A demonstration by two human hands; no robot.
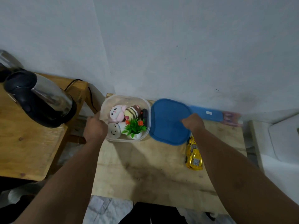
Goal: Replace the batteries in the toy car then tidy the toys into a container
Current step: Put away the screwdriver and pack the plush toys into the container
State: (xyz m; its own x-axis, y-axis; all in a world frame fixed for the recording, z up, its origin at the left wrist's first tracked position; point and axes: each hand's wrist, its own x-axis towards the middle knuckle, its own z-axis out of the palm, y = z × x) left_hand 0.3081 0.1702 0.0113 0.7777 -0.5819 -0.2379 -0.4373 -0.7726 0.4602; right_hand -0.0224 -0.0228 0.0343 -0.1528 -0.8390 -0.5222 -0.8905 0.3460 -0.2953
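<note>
You are working near the end of the tidying, judging by how things are lying: the clear container (125, 118) is sitting at the back of the desk (145, 172) against the wall, already holding several small toys – a pink and white plush (116, 113), a striped plush (131, 112), a white smiling toy (114, 130), a small potted plant toy (134, 127) and a dark item at the right wall that is too small to identify. Your left hand (95, 128) is curling round the container's left rim, steadying it. Your right hand (193, 122) is lying on the right part of the blue lid (169, 122), which is resting on the desk just beside the container; its fingers are hidden from this angle, so you cannot tell whether it is gripping the lid or only pressing on it.

The yellow toy car (193, 154) is lying on the desk outside the container, just below the lid and touching your right forearm. Whether its batteries are already changed is not showing here. What looks left: the car is going into the container, if there is room, and the lid is going on
</note>
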